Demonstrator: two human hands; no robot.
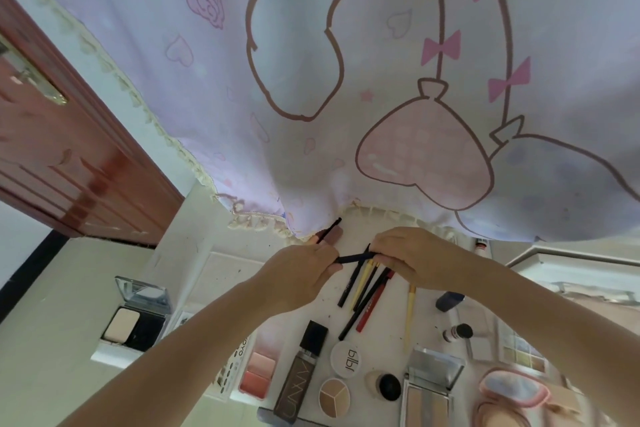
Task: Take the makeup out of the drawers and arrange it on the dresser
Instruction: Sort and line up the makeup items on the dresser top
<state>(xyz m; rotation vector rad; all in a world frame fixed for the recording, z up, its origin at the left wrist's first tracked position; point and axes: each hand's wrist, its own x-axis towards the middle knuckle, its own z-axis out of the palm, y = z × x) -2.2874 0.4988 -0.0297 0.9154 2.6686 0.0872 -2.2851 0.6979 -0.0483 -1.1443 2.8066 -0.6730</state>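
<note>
Both hands meet over the white dresser top [221,274], just below a hanging pink cartoon cloth. My left hand [298,274] and my right hand [415,260] each pinch one end of a thin dark pencil [355,257] held level between them. A second thin dark stick [329,229] juts up past my left hand's fingers. Under my right hand lie several pencils [367,298], black, yellow and red, fanned out on the dresser. Nearer me stand a foundation bottle [299,371], a blush palette [258,371], a round jar [345,359] and a round contour compact [334,396].
An open powder compact [136,317] sits on a ledge at the left. Another open compact [429,392], a small black-capped bottle [457,332], an eyeshadow palette [519,354] and a pink puff [512,392] crowd the right. The cloth [346,80] hangs close above. A brown door [69,156] stands left.
</note>
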